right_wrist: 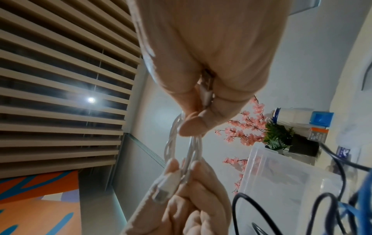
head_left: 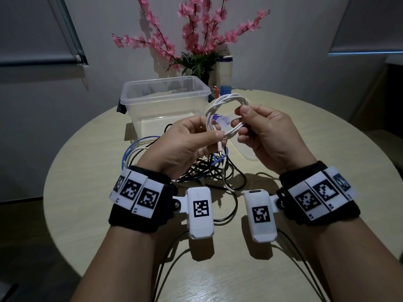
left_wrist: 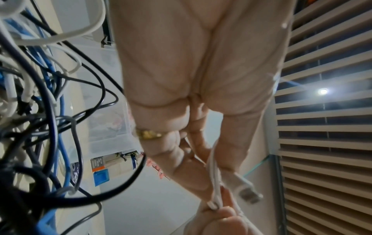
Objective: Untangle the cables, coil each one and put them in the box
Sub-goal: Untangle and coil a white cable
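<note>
A white cable (head_left: 224,105) is wound into a small coil and held in the air in front of the clear plastic box (head_left: 130,99). My left hand (head_left: 192,138) pinches the coil's lower strands, and a metal-tipped plug (head_left: 220,149) hangs below the fingers. My right hand (head_left: 259,131) pinches the coil's right side between thumb and fingers. The right wrist view shows the white coil (right_wrist: 181,143) stretched between both hands, with a plug (right_wrist: 163,189) lying on the left fingers. Below the hands, a tangle of black, blue and white cables (head_left: 196,171) lies on the round table (head_left: 305,131).
The box's clear lid (head_left: 246,149) lies on the table right of the box. A pot of pink flowers (head_left: 196,46), a white bottle (head_left: 225,70) and small boxes stand at the table's far edge. Thin black cords (head_left: 174,258) run from the wrist cameras over the near table.
</note>
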A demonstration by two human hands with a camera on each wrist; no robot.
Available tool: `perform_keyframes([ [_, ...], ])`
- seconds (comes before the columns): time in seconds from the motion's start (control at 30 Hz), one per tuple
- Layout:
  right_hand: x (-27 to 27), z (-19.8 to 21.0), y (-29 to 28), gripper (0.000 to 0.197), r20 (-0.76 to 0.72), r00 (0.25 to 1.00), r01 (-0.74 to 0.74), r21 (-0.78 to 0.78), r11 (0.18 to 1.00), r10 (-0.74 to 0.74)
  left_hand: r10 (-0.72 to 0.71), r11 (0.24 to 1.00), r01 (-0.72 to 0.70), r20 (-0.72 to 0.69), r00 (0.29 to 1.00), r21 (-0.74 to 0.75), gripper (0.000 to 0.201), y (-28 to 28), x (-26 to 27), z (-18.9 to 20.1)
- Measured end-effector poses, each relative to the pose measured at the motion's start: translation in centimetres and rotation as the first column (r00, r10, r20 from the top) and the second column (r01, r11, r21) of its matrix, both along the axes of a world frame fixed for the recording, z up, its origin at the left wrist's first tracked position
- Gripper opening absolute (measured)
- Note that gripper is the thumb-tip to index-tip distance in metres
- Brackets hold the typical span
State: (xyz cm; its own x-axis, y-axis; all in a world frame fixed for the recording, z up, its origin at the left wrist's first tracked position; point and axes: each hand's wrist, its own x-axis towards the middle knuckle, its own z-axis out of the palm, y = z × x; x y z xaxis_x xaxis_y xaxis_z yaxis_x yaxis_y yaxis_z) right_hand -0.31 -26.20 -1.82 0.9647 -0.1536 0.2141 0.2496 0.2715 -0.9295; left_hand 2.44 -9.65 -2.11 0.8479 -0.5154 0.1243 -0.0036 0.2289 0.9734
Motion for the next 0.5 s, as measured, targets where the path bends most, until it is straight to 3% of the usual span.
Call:
perform_keyframes([
  [0.1, -0.01, 0.03, -0.05, 0.013, 0.006, 1.0, -0.008, 0.011, 1.0, 0.008, 0.124, 0.991, -0.125, -0.014, 0.992, -0.043, 0.019, -0.32, 0.19, 0.2],
  [0.2, -0.03, 0.0, -0.15, 0.011, -0.03, 0.997, -0.066, -0.019, 0.998, 0.065, 0.325, 0.942, -0.323, 0.007, 0.946, -0.085, 0.023, -0.68, 0.45, 0.34],
  [0.3, -0.13, -0.09, -0.22, 0.009, -0.061, 0.992, -0.112, -0.068, 0.991, 0.108, 0.434, 0.901, -0.431, 0.075, 0.898, -0.054, 0.022, -0.76, 0.5, 0.21],
  [0.4, -0.2, -0.26, 0.2, 0.008, -0.025, 0.996, -0.092, -0.077, 0.993, 0.09, 0.445, 0.893, -0.449, 0.078, 0.892, 0.043, 0.021, -0.4, 0.64, -0.15],
  [0.5, -0.09, -0.39, 0.39, 0.009, -0.003, 0.998, -0.064, -0.054, 0.997, 0.064, 0.334, 0.937, -0.332, -0.004, 0.943, 0.106, 0.018, 0.06, 0.65, -0.23],
])
